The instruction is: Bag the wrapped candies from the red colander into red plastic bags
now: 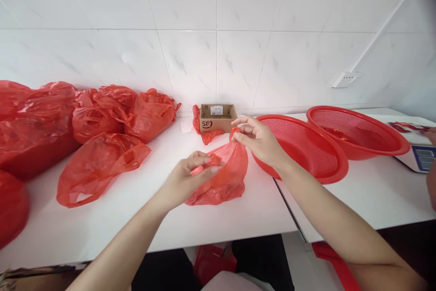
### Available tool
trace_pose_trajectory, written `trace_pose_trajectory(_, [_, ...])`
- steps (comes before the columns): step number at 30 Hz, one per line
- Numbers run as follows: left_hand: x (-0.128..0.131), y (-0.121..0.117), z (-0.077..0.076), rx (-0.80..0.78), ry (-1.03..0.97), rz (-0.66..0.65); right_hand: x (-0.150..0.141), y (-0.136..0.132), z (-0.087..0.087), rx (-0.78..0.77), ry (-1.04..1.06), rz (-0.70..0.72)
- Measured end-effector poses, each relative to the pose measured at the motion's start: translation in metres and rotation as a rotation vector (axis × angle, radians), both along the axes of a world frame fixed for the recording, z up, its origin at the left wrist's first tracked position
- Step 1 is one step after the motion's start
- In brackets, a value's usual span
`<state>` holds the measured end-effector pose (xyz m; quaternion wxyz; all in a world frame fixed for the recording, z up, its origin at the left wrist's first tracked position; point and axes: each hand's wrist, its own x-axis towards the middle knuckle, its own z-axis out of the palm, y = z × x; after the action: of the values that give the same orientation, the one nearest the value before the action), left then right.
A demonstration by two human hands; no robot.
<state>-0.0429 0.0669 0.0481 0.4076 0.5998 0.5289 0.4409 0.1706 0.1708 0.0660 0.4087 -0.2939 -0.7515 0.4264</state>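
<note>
A thin red plastic bag (221, 186) stands on the white table in front of me, its lower part bulging and its contents hidden. My left hand (190, 175) pinches one side of its top between thumb and fingers. With the thumb and fingertips of my right hand (257, 139) I hold the bag's other side, raised a little higher and bunched. Behind the bag sits an open cardboard box (218, 123) with "SF" printed on its front. More red plastic (209, 136) lies bunched against the box.
Several filled red bags (153, 114) line the wall on the left, with a slack red bag (98, 164) before them. To the right stand a red mesh basket (299, 145) and a second basket (357, 132). Beyond are a scale (422, 157) and part of another person (432, 182).
</note>
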Motion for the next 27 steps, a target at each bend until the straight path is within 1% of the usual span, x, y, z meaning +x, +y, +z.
trace_pose_trajectory(1, [-0.007,-0.002,0.009,0.043,-0.078,0.050,0.001,-0.001,0.007,0.033,-0.042,0.019])
trace_pose_trajectory(2, [-0.015,-0.003,0.017,0.113,-0.171,0.148,0.002,-0.002,0.014,0.065,-0.065,0.025])
trace_pose_trajectory(3, [-0.022,-0.005,0.025,0.192,-0.275,0.265,0.003,-0.002,0.021,0.093,-0.061,0.011])
trace_pose_trajectory(4, [-0.029,-0.006,0.032,0.257,-0.348,0.349,0.005,-0.002,0.029,0.116,-0.040,-0.017])
trace_pose_trajectory(5, [-0.033,-0.007,0.038,0.293,-0.386,0.388,0.006,-0.001,0.036,0.133,-0.022,-0.046])
trace_pose_trajectory(6, [-0.036,-0.009,0.043,0.307,-0.391,0.379,0.007,0.000,0.043,0.146,-0.030,-0.057])
trace_pose_trajectory(8, [-0.036,-0.011,0.049,0.298,-0.336,0.277,0.008,0.002,0.055,0.179,-0.104,-0.032])
trace_pose_trajectory(11, [-0.032,-0.009,0.053,0.279,-0.275,0.123,0.003,0.000,0.069,0.243,-0.145,-0.001])
trace_pose_trajectory(13, [-0.028,-0.003,0.052,0.179,-0.198,0.019,-0.007,-0.006,0.073,0.267,-0.126,0.045])
trace_pose_trajectory(14, [-0.025,0.001,0.051,0.110,-0.132,-0.037,-0.014,-0.011,0.074,0.278,-0.142,0.103])
trace_pose_trajectory(15, [-0.022,0.006,0.050,0.046,-0.059,-0.091,-0.022,-0.016,0.074,0.291,-0.171,0.178])
trace_pose_trajectory(17, [-0.014,0.016,0.047,-0.017,0.058,-0.174,-0.037,-0.024,0.072,0.324,-0.220,0.328])
trace_pose_trajectory(19, [-0.007,0.022,0.044,-0.053,0.078,-0.197,-0.050,-0.027,0.067,0.348,-0.206,0.406])
trace_pose_trajectory(20, [-0.004,0.025,0.043,-0.077,0.060,-0.187,-0.054,-0.027,0.064,0.353,-0.179,0.409])
trace_pose_trajectory(23, [-0.003,0.026,0.042,-0.164,-0.014,-0.117,-0.056,-0.015,0.047,0.337,-0.125,0.351])
trace_pose_trajectory(27, [-0.011,0.025,0.040,-0.183,-0.090,-0.065,-0.047,0.001,0.022,0.213,-0.204,0.350])
